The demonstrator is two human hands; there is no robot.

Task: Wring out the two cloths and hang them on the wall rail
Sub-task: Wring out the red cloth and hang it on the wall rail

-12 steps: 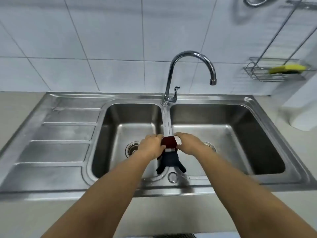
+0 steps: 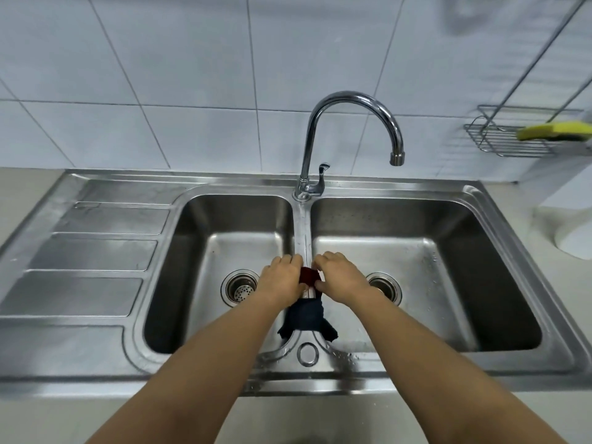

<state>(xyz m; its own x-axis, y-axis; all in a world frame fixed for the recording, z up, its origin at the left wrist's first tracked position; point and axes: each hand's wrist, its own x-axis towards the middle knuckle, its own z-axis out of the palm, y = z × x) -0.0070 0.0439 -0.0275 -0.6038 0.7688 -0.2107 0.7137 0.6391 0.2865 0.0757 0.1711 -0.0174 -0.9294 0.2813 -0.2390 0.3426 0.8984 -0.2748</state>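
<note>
Since the earlier frame the hands have barely shifted over the steel double sink [image 2: 480, 200] (its divider beneath them). Left hand [image 2: 282, 278] and right hand [image 2: 339, 277] each clamp the red cloth [image 2: 309, 275]; the dark cloth [image 2: 306, 318] drapes just below.

Both hands, left [image 2: 282, 278] and right [image 2: 339, 277], gripping dark red cloth [image 2: 309, 275] (navy cloth [image 2: 306, 318] below), over sink divider [image 2: 302, 225]

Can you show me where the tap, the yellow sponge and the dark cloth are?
tap [image 2: 352, 99], head view, top of its curved spout
yellow sponge [image 2: 555, 130], head view, its middle
dark cloth [image 2: 306, 317], head view, its hanging part
</note>
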